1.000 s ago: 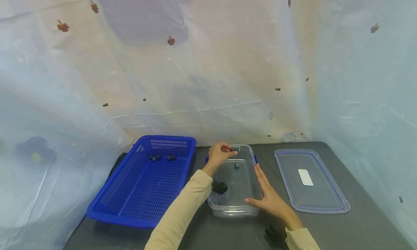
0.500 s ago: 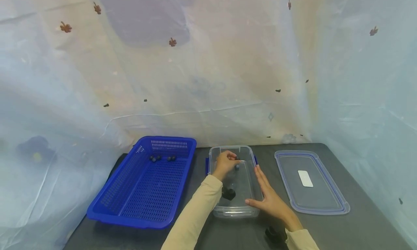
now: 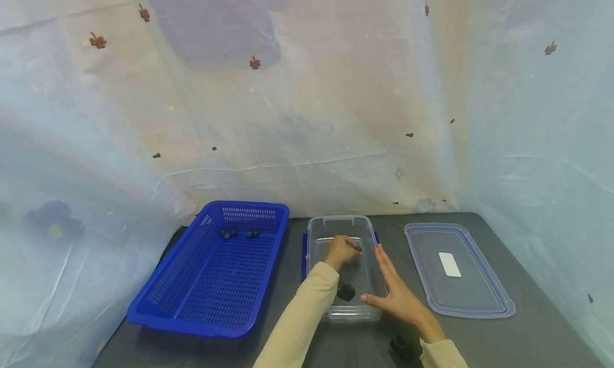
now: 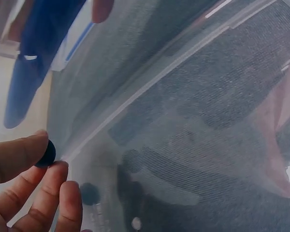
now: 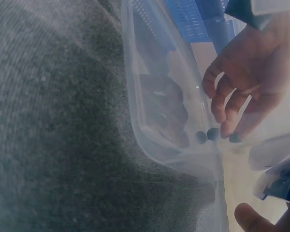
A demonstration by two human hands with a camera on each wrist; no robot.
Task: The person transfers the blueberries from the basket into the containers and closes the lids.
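Note:
My left hand (image 3: 342, 251) is inside a clear plastic container (image 3: 342, 316), low over its floor. Its thumb and fingertips pinch a small dark round ball (image 4: 47, 154). In the right wrist view, another dark ball (image 5: 212, 134) lies close to those fingertips, with what looks like its reflection beside it; in the head view the left hand hides that ball. My right hand (image 3: 400, 296) rests along the container's right side, fingers straight and thumb spread toward the near end.
A blue slotted basket (image 3: 177, 283) stands at the left, with several dark balls (image 3: 228, 234) at its far end. To the right lies a clear lid (image 3: 472, 291) with a blue seal and white label. Patterned sheeting (image 3: 307, 101) hangs behind the dark table (image 3: 537, 325).
Holding the ball, my left hand has come down from the container's far end, toward me and slightly right, to just above its floor. My right hand has stayed in place.

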